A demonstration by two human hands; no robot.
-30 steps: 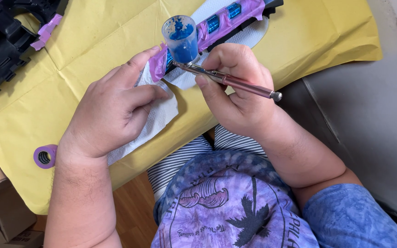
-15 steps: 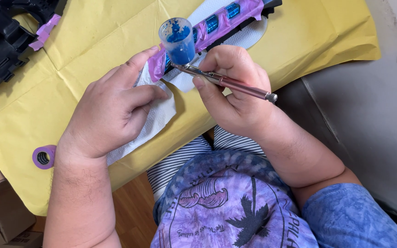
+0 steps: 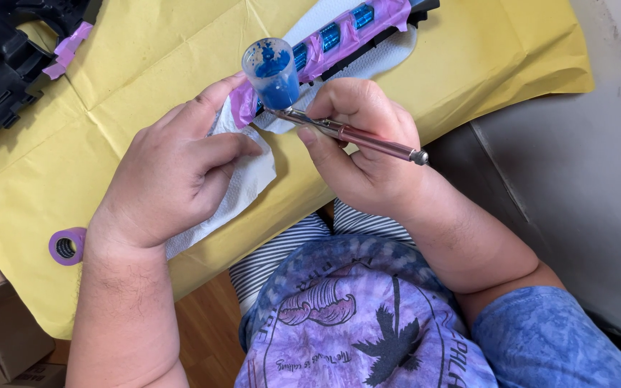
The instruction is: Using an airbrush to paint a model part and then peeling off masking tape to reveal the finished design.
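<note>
Resting on a crumpled white paper towel [image 3: 242, 183], the left hand [image 3: 170, 179] is curled shut, its fingers pinning the towel to the yellow paper sheet [image 3: 145, 57] covering the table. Just right of it, the right hand [image 3: 357, 147] is closed around a slim metal airbrush with a pinkish barrel [image 3: 353, 135]. The airbrush's long axis runs from its rear end, lower right, up-left to the tip, which sits nearer the left hand. A clear cup of blue paint [image 3: 273, 72] stands on top. Beyond the tip lies a long part wrapped in purple masking tape with blue showing [image 3: 339, 36]. A purple tape roll [image 3: 66, 246] sits at the sheet's near left; black plastic parts [image 3: 1, 57] lie far left.
</note>
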